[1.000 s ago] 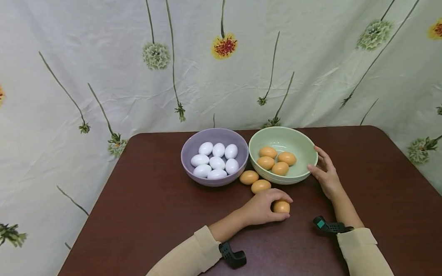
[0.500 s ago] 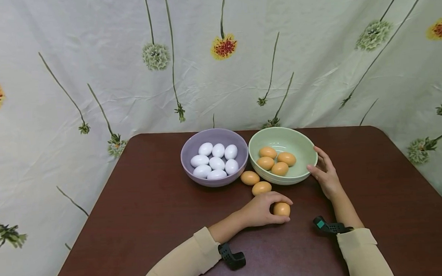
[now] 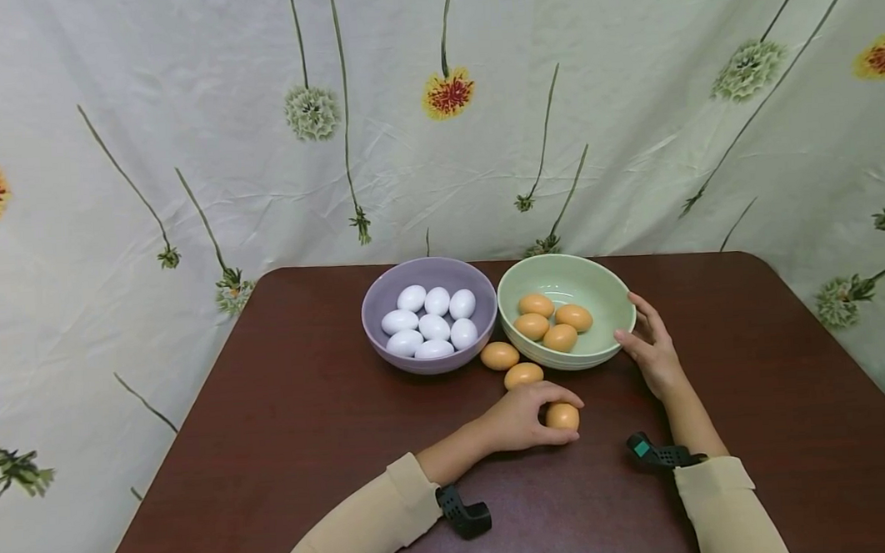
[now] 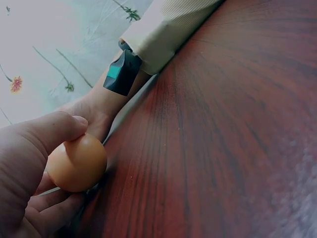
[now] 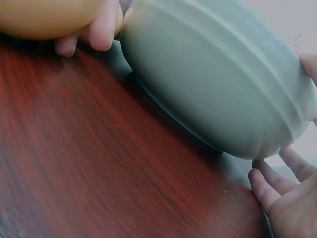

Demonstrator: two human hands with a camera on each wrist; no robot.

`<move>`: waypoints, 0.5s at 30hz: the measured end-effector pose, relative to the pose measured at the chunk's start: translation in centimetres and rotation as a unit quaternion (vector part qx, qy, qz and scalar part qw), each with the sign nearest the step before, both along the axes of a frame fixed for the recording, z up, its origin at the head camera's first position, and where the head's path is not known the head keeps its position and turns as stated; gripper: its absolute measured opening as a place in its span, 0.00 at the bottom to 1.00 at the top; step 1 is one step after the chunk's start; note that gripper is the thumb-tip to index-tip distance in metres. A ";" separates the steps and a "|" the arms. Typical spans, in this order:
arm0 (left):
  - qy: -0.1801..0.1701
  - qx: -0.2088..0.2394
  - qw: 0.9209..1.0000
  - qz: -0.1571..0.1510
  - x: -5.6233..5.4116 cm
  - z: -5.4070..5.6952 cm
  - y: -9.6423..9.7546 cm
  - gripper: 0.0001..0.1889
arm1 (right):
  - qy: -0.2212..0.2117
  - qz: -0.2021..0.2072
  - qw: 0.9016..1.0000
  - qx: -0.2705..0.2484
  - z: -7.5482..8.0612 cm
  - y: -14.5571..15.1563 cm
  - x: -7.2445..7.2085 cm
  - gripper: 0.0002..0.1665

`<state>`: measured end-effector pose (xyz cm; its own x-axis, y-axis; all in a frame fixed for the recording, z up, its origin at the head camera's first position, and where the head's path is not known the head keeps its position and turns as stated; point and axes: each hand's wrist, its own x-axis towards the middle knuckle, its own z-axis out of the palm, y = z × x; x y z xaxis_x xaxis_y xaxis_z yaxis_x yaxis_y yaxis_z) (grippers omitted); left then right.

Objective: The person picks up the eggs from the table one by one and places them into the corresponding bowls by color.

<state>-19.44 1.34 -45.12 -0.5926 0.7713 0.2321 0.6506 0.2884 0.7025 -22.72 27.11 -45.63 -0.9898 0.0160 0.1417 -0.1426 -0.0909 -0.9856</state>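
In the head view my left hand holds a brown egg between thumb and fingers, low over the table in front of the bowls. The left wrist view shows the thumb over this egg and fingers under it. My right hand holds the right side of a light green bowl, thumb at the rim. Fingertips touch the bowl's outer wall in the right wrist view. Several brown eggs lie inside this bowl. Another brown egg lies just beyond my left hand, partly covered by it.
A purple bowl with several white eggs stands against the green bowl's left side. One more brown egg lies in front, between the two bowls. A flowered cloth hangs behind the dark wooden table.
My left hand and its egg have shifted only very slightly. The right hand and both bowls stay where they were.
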 end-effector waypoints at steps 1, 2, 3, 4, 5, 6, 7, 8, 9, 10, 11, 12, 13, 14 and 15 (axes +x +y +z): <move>0.001 0.000 1.000 0.001 0.0 0.0 0.0 0.19 | 0.001 0.000 1.000 0.000 0.0 0.0 0.0 0.38; 0.003 -0.001 1.000 0.001 -0.1 0.1 0.0 0.19 | 0.002 0.000 1.000 0.000 0.0 0.0 0.0 0.38; 0.006 -0.002 1.000 0.002 -0.1 0.1 -0.1 0.19 | 0.002 0.000 1.000 0.000 -0.1 0.0 0.0 0.38; 0.008 -0.003 1.000 0.003 -0.2 0.2 -0.1 0.19 | 0.002 0.000 1.000 -0.001 -0.1 0.0 -0.1 0.38; 0.011 -0.003 1.000 0.003 -0.2 0.3 -0.1 0.19 | 0.002 0.000 1.000 0.000 -0.1 0.0 -0.1 0.38; 0.013 -0.004 1.000 0.004 -0.3 0.4 -0.1 0.19 | 0.002 0.000 1.000 0.000 -0.1 0.0 -0.1 0.38; 0.016 -0.005 1.000 0.004 -0.3 0.4 -0.1 0.19 | 0.002 -0.001 1.000 -0.001 -0.1 0.0 -0.1 0.37; 0.017 -0.005 1.000 0.004 -0.4 0.5 -0.1 0.19 | 0.002 -0.001 1.000 -0.001 -0.2 0.1 -0.1 0.38; 0.018 -0.005 1.000 0.003 -0.4 0.7 -0.1 0.19 | 0.003 -0.001 1.000 0.000 -0.2 0.1 -0.1 0.38; 0.020 -0.005 1.000 0.003 -0.5 0.8 -0.1 0.19 | 0.003 0.000 1.000 0.000 -0.2 0.1 -0.1 0.38; 0.021 -0.005 1.000 0.002 -0.6 1.0 -0.1 0.19 | 0.003 0.001 1.000 0.001 -0.2 0.1 -0.1 0.38; 0.022 -0.004 1.000 0.001 -0.6 1.1 -0.1 0.19 | 0.004 0.001 1.000 0.001 -0.2 0.1 -0.1 0.38; 0.025 -0.001 1.000 -0.001 -0.7 1.3 0.0 0.19 | 0.004 0.001 1.000 0.000 -0.2 0.1 -0.1 0.38; 0.030 0.001 1.000 -0.002 -0.8 1.5 0.0 0.19 | 0.003 0.001 1.000 0.000 -0.2 0.1 -0.1 0.38; 0.035 0.005 0.999 -0.002 -0.8 1.7 0.0 0.19 | 0.003 0.001 1.000 0.000 -0.2 0.1 -0.1 0.38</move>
